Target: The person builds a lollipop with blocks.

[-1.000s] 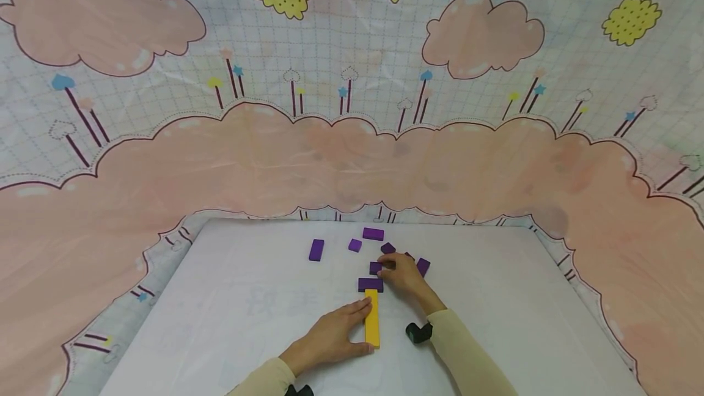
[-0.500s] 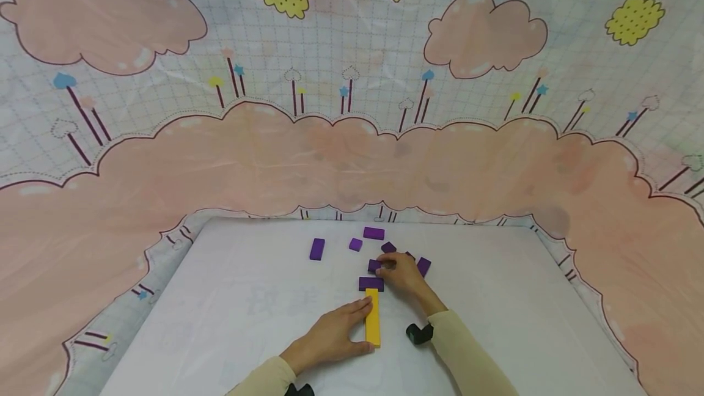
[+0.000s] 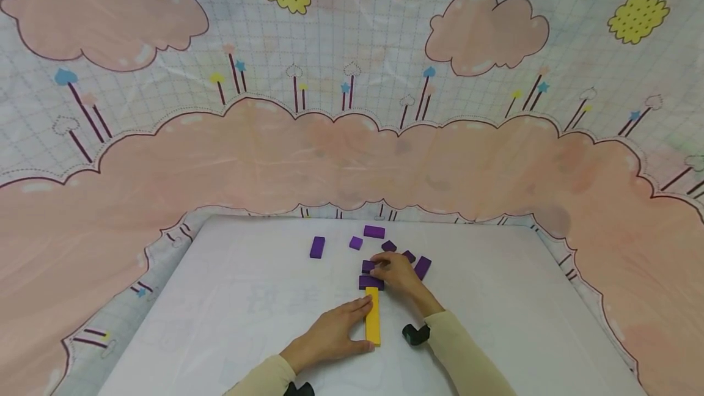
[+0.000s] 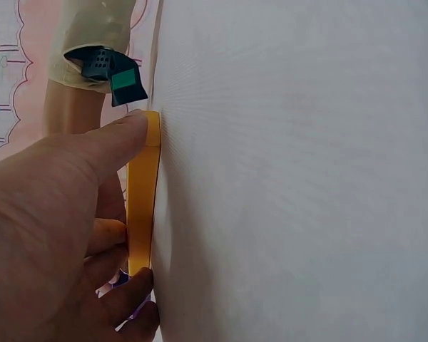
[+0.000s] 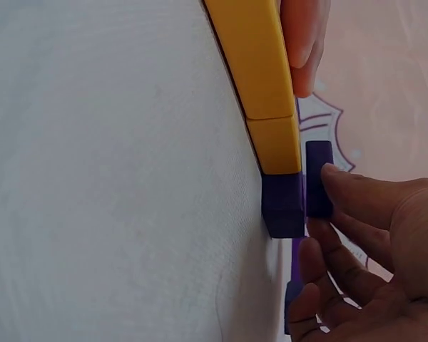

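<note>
My left hand (image 3: 332,336) lies along the left side of a row of yellow blocks (image 3: 373,318), its thumb at the near end and fingertips by the far end. A seam crosses the yellow row in the right wrist view. Against its far end a purple block (image 3: 371,283) lies crosswise. My right hand (image 3: 399,275) pinches a small purple block (image 5: 319,178) between thumb and fingers. In the head view, that small block is just beyond the crosswise one, above its left half, partly covered by the fingertips.
More purple blocks lie farther back on the white tabletop (image 3: 220,322): an upright-set rectangle (image 3: 317,247), a small cube (image 3: 355,242), a sideways rectangle (image 3: 374,231), and several others near the right hand, including a slanted one (image 3: 423,267). A patterned cloth (image 3: 352,164) hangs behind.
My right hand has moved slightly left with the small purple block, which now sits over the left half of the crosswise block. The left hand stays at the yellow row.
</note>
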Tool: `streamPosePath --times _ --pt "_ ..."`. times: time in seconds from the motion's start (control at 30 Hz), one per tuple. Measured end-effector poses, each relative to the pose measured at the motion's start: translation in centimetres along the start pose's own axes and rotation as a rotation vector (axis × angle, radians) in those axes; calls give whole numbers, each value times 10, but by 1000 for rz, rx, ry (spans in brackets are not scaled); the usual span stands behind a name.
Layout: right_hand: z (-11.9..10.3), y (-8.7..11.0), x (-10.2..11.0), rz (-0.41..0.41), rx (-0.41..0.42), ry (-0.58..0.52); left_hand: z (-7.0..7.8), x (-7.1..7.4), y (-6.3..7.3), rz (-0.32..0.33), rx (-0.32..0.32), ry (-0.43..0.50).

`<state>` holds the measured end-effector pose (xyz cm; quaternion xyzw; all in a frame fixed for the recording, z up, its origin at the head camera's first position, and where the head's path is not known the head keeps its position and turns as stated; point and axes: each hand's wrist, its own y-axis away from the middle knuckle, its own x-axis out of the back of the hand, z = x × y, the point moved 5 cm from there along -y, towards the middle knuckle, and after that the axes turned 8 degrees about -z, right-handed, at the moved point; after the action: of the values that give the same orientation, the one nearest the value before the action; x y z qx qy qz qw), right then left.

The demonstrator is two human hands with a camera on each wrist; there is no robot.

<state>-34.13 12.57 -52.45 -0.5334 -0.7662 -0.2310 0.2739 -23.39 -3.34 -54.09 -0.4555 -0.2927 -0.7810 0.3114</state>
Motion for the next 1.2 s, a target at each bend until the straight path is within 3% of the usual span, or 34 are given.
streamPosePath --times 1.2 --pt "3 -6 -11 -49 -43 32 -1 -1 -1 13 -3 -13"
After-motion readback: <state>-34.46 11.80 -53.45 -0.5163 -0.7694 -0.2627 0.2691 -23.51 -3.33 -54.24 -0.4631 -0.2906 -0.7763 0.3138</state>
